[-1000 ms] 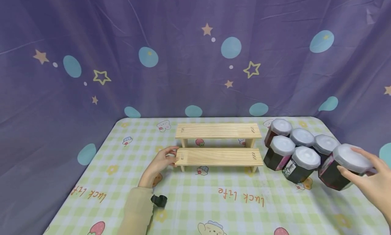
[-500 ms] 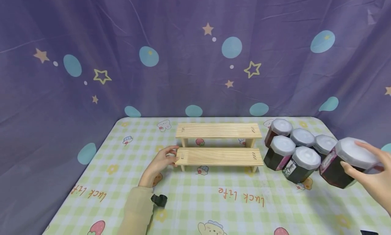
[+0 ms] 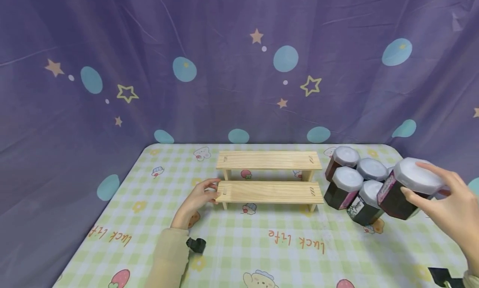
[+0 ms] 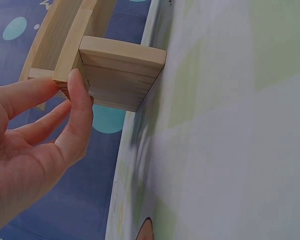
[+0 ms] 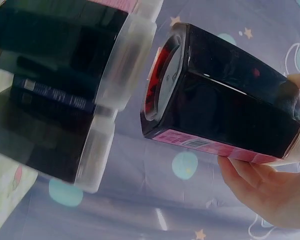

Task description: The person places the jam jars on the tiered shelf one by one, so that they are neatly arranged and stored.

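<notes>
A two-step wooden shelf [image 3: 269, 191] stands on the table, and my left hand [image 3: 198, 198] pinches the left end of its lower board. The left wrist view shows thumb and fingers on the corner of that board [image 4: 65, 67]. Off to the right, my right hand [image 3: 450, 198] grips a dark, many-sided jar [image 3: 402, 196] by its frosted white lid. In the right wrist view this jar [image 5: 230, 95] hangs in the air, its base facing the other jars and a pink label along one side. It partly covers the jars behind it in the head view.
Several similar dark jars [image 3: 341, 188] with frosted lids stand close together to the right of the shelf. A green-and-white checked cloth [image 3: 232, 254] covers the table. Behind it hangs a purple curtain [image 3: 224, 109] with stars and ovals.
The right hand has lifted the jar higher and brought it slightly left, over the standing jars in the head view. The left hand keeps its place on the shelf.
</notes>
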The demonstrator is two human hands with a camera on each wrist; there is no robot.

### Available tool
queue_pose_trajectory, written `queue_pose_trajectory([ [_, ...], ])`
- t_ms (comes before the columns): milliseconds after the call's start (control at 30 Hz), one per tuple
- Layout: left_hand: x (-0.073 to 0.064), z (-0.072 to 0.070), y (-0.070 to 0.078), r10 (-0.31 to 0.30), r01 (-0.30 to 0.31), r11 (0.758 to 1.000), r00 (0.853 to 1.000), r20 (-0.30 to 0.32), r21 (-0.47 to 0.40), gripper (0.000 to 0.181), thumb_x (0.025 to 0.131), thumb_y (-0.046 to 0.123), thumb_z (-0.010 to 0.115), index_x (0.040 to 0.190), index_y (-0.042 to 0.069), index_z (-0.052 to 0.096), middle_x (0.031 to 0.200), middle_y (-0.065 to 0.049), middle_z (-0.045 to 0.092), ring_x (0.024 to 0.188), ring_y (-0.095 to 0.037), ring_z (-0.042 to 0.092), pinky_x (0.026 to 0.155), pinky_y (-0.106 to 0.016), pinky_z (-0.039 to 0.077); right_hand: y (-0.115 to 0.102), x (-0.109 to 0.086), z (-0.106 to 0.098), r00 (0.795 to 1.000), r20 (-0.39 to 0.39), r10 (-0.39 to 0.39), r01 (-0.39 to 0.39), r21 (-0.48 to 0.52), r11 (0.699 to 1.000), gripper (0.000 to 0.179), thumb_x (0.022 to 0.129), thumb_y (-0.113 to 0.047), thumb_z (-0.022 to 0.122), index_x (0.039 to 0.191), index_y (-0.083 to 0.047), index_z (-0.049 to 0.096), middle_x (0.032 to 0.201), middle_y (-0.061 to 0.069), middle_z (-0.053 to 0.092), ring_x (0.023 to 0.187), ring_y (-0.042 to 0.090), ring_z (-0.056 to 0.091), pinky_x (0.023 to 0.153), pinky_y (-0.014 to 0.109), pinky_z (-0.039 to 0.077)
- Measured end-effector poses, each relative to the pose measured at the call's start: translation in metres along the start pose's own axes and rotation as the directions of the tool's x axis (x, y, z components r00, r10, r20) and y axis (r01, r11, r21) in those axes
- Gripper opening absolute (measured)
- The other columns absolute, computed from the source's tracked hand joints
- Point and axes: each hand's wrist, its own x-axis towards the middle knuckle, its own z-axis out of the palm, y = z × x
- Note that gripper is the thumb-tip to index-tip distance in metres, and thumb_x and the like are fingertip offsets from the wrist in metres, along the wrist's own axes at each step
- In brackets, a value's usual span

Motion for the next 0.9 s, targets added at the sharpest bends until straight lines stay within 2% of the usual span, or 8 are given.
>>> queue_pose_trajectory([
  [33,0.000,0.000,0.000,-0.002,0.002,1.000,1.000,-0.002,0.001,0.051,0.082,-0.004,0.054,0.130,-0.005,0.038,0.105,-0.021,0.043,0.067,-0.015,0.055,0.064,-0.032,0.055,-0.002,0.001,0.001,1.000,0.020,0.003,-0.003,-0.009,1.000,0.063,0.066,-0.009,0.075,0.125,-0.008,0.051,0.104,0.018,0.045,0.082,-0.016,0.027,0.062,0.005,0.026],
  [167,0.001,0.000,0.000,-0.008,0.008,1.000,1.000,-0.008,-0.001,0.051,0.082,-0.004,0.054,0.130,-0.004,0.038,0.106,-0.021,0.044,0.068,-0.016,0.056,0.064,-0.033,0.055,-0.009,0.006,0.007,0.997,0.071,0.006,-0.004,-0.027,1.000,0.064,0.068,-0.015,0.076,0.126,-0.012,0.050,0.102,0.016,0.046,0.079,-0.013,0.028,0.059,0.010,0.027],
  [267,0.001,0.000,0.000,-0.001,0.001,1.000,1.000,0.006,-0.004,0.051,0.082,-0.004,0.054,0.130,-0.006,0.037,0.106,-0.022,0.043,0.068,-0.016,0.056,0.065,-0.034,0.055,-0.014,0.010,0.014,0.997,0.076,-0.009,0.009,0.000,1.000,0.064,0.067,-0.016,0.077,0.126,-0.014,0.051,0.105,0.013,0.047,0.081,-0.014,0.029,0.060,0.008,0.028],
  [500,0.000,-0.002,-0.001,0.017,-0.017,1.000,1.000,0.025,-0.005,0.051,0.083,-0.003,0.054,0.130,-0.008,0.036,0.107,-0.023,0.042,0.069,-0.016,0.056,0.065,-0.034,0.055,-0.024,0.017,0.032,0.994,0.096,-0.049,0.038,0.114,0.993,0.061,0.066,-0.013,0.077,0.122,-0.018,0.054,0.104,-0.026,0.038,0.087,-0.012,0.035,0.066,0.001,0.030],
  [600,0.001,-0.001,-0.002,0.009,-0.009,1.000,1.000,0.026,-0.009,0.051,0.082,-0.003,0.054,0.130,-0.007,0.037,0.107,-0.023,0.042,0.070,-0.016,0.056,0.065,-0.033,0.055,-0.030,0.019,0.037,0.992,0.104,-0.079,0.063,0.143,0.988,0.060,0.066,-0.012,0.077,0.122,-0.018,0.055,0.101,-0.029,0.038,0.086,-0.009,0.037,0.066,0.001,0.031],
  [733,0.001,-0.002,-0.003,0.006,-0.006,1.000,1.000,0.028,-0.016,0.052,0.082,-0.003,0.055,0.131,-0.004,0.038,0.107,-0.021,0.043,0.070,-0.016,0.056,0.065,-0.033,0.055,-0.038,0.022,0.046,0.987,0.114,-0.115,0.095,0.165,0.982,0.060,0.065,-0.012,0.077,0.121,-0.016,0.055,0.107,-0.022,0.042,0.086,-0.007,0.038,0.066,0.003,0.032],
  [833,-0.005,-0.002,0.008,0.005,-0.004,1.000,0.999,0.050,-0.019,0.052,0.083,-0.003,0.054,0.132,-0.005,0.035,0.109,-0.023,0.041,0.071,-0.016,0.055,0.070,-0.040,0.054,-0.044,0.025,0.053,0.983,0.137,-0.121,0.097,0.165,0.981,0.060,0.066,-0.014,0.077,0.121,-0.016,0.054,0.115,-0.005,0.049,0.087,-0.009,0.037,0.066,0.007,0.033],
  [900,-0.010,-0.001,0.015,0.006,-0.005,1.000,0.998,0.064,-0.017,0.052,0.084,-0.004,0.052,0.132,-0.006,0.033,0.110,-0.024,0.040,0.071,-0.016,0.055,0.073,-0.045,0.053,-0.047,0.026,0.057,0.980,0.153,-0.125,0.099,0.166,0.981,0.060,0.067,-0.016,0.076,0.122,-0.016,0.054,0.116,0.007,0.050,0.089,-0.005,0.039,0.066,0.010,0.034],
])
